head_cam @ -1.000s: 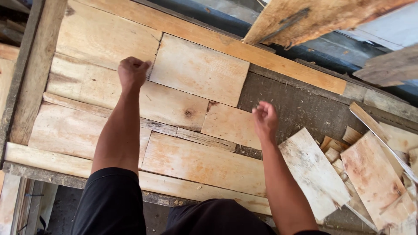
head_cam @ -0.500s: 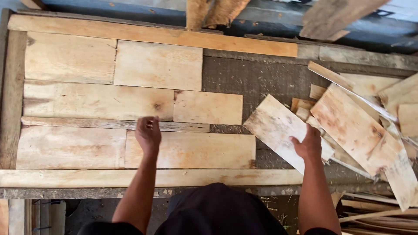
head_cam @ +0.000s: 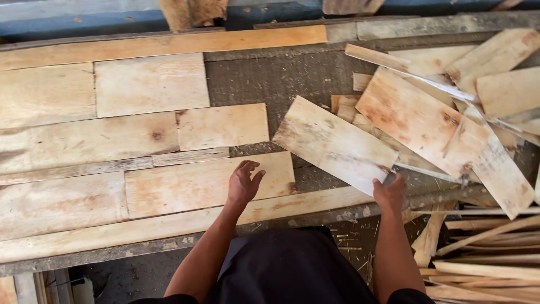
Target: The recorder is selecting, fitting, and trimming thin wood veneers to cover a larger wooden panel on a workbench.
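My right hand (head_cam: 389, 194) grips the near corner of a pale, loose wooden board (head_cam: 332, 143) that lies tilted at the right end of the laid boards. My left hand (head_cam: 243, 183) hovers with fingers apart over a flat board (head_cam: 197, 183) in the near row, holding nothing. Several rectangular boards (head_cam: 149, 84) lie side by side in rows on a grey workbench (head_cam: 270, 79). A long strip (head_cam: 169, 44) runs along the far edge.
A loose heap of wooden boards and offcuts (head_cam: 450, 112) fills the right side. Thin wooden slats (head_cam: 484, 253) are stacked low at the right. A long strip (head_cam: 169, 225) borders the bench's near edge.
The view has shifted right. My left hand has drawn back toward the near row and opened. My right hand has moved onto the tilted board's near corner and closed on it.
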